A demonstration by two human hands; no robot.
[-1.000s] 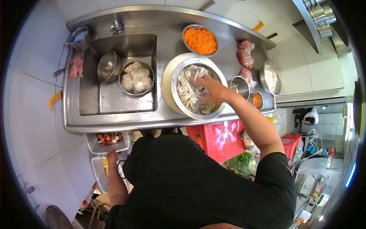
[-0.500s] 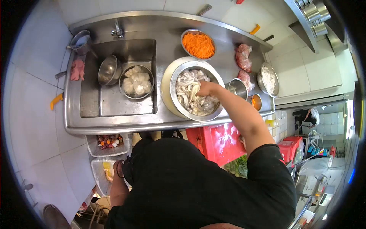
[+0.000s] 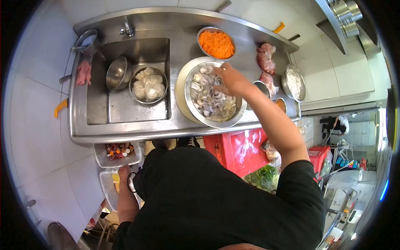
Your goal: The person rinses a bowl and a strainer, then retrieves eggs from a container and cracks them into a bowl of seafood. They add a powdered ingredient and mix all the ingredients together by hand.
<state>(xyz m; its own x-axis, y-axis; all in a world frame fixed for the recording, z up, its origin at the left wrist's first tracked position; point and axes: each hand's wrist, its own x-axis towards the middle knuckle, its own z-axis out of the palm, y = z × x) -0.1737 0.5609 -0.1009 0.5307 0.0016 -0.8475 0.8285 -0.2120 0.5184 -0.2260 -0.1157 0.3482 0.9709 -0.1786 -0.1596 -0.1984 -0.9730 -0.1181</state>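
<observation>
My right hand [image 3: 231, 80] hovers over the right side of a wide steel bowl [image 3: 239, 110], its fingers spread and holding nothing that I can see. Pale, purplish-grey strips that look like cut squid [image 3: 212, 98] fill that bowl. Under it, a cream-coloured round rim [image 3: 182, 93] shows on the left. Behind stands a steel bowl of shredded carrot [image 3: 216, 45]. My left hand [image 3: 124, 171] hangs low beside my body, near the bins under the counter; its fingers are too small and partly hidden to read.
The sink [image 3: 93, 112] at left contains an empty-looking steel bowl [image 3: 118, 73] and a bowl of white bagged pieces [image 3: 148, 86]. Bagged red meat [image 3: 266, 59] and a bowl of white shreds [image 3: 294, 83] stand at right. A red crate [image 3: 239, 154] sits below the counter edge.
My right hand has lifted out of the squid-like strips, and its fingers have spread. The strips lie differently in the bowl. My left hand has moved up slightly.
</observation>
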